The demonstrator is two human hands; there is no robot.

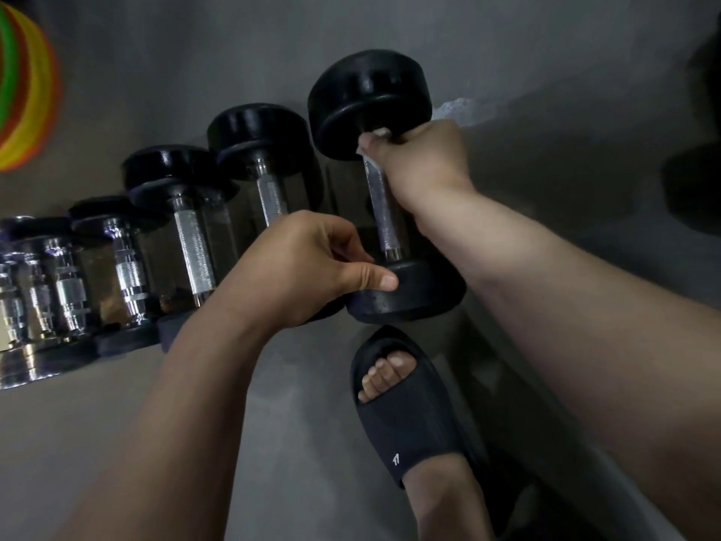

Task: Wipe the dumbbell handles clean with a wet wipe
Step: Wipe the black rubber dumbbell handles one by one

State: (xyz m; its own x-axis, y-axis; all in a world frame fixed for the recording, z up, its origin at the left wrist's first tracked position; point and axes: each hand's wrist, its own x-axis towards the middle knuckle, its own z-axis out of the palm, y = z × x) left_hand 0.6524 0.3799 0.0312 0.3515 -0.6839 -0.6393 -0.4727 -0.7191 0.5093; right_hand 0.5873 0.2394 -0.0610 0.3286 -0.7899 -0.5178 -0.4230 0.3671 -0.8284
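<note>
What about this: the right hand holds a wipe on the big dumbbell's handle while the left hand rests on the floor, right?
No. In the head view the left hand grips the near weight of that dumbbell instead; the rest is right.

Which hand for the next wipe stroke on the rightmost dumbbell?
Right: the right hand holds the wet wipe on the handle at its far end; the left hand grips the near head.

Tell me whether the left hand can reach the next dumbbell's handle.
Probably yes: the left hand, holding the wiped dumbbell's near head, sits right beside that handle, nothing between them.
</note>
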